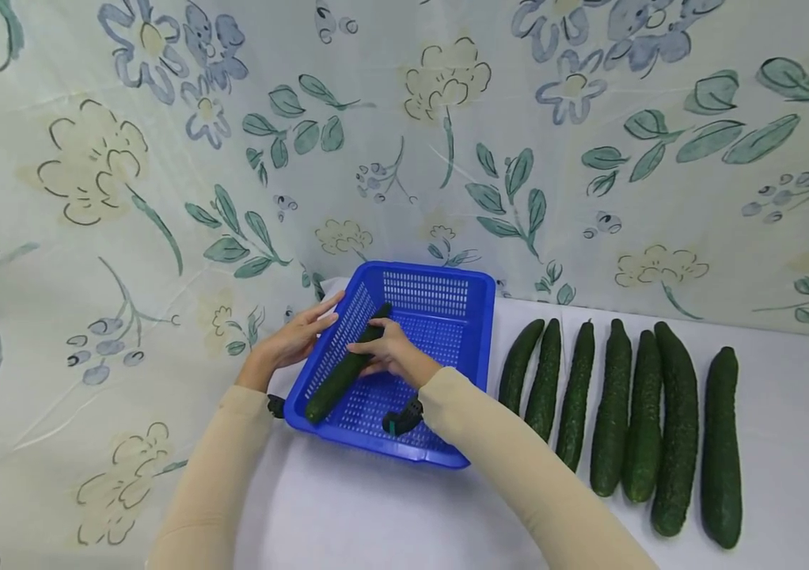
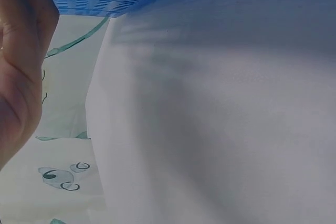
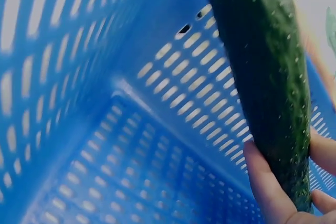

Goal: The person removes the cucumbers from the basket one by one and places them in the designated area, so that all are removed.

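Note:
A long dark green cucumber (image 1: 336,386) slants along the left side inside the blue plastic basket (image 1: 424,455). My right hand (image 1: 396,352) grips it near its far half, thumb on one side and fingers on the other. In the right wrist view the bumpy cucumber (image 3: 268,72) stands between the thumb and fingers, above the basket's slotted floor. My left hand (image 1: 298,340) rests against the outside of the basket's left wall with its fingers extended to the rim. Only part of the left hand (image 2: 21,72) shows in the left wrist view, beside the basket's underside.
Several cucumbers (image 1: 611,412) lie side by side on the white tablecloth (image 1: 796,443), right of the basket. A flower-printed cloth (image 1: 390,119) hangs behind and to the left, close to the basket's back edge.

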The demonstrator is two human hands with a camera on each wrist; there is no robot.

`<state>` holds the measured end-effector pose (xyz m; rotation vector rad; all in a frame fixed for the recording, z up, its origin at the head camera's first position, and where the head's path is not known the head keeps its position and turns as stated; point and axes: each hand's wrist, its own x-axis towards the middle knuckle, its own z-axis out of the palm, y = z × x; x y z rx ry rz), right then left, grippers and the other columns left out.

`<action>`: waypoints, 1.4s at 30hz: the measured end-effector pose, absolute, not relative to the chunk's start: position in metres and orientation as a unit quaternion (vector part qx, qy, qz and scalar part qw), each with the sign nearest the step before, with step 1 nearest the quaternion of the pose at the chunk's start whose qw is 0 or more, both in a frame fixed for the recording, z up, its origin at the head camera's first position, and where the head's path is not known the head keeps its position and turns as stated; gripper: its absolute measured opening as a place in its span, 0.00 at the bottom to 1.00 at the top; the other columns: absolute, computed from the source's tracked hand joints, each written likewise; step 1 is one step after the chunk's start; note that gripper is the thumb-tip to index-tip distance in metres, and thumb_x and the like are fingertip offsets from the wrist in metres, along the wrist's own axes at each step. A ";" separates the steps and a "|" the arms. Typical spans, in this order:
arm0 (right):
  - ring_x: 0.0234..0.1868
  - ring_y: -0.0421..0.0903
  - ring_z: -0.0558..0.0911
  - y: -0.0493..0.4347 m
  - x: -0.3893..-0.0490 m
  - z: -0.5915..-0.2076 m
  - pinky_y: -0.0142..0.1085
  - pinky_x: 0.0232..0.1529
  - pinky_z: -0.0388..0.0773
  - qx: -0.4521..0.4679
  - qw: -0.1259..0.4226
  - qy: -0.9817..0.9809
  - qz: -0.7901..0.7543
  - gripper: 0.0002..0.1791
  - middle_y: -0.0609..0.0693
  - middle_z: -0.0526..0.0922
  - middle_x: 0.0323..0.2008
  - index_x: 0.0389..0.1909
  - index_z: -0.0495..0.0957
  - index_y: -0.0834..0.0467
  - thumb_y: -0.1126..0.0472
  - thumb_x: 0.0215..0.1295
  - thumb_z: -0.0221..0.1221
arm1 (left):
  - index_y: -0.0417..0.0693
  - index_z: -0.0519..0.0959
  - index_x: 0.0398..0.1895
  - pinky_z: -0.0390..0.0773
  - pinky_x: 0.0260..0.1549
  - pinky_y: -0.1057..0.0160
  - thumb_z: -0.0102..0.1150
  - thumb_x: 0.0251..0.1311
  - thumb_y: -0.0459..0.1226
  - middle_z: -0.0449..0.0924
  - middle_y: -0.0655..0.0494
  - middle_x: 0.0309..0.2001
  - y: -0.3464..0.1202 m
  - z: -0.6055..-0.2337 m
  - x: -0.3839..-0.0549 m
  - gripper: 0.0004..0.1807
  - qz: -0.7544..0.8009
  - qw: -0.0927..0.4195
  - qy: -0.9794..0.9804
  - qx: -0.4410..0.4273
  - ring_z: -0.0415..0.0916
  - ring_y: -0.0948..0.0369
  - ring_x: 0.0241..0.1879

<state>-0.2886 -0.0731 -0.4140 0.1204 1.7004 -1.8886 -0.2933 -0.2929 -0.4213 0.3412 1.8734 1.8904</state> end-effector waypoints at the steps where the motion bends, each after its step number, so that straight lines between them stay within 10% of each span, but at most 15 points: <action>1: 0.49 0.70 0.81 -0.073 -0.289 -0.413 0.55 0.42 0.82 0.048 0.293 0.636 -0.712 0.45 0.71 0.68 0.62 0.75 0.58 0.57 0.72 0.59 0.69 | 0.66 0.46 0.81 0.79 0.52 0.49 0.37 0.81 0.40 0.55 0.39 0.75 -0.293 -0.421 -0.294 0.30 0.687 0.227 0.679 0.122 0.65 0.39 0.67; 42: 0.41 0.62 0.86 0.008 -0.280 -0.334 0.50 0.40 0.84 -0.047 0.282 0.685 -0.671 0.43 0.70 0.75 0.55 0.76 0.58 0.52 0.69 0.63 0.67 | 0.68 0.46 0.81 0.84 0.42 0.55 0.40 0.80 0.44 0.63 0.35 0.69 -0.290 -0.417 -0.291 0.31 0.677 0.221 0.695 0.096 0.82 0.52 0.48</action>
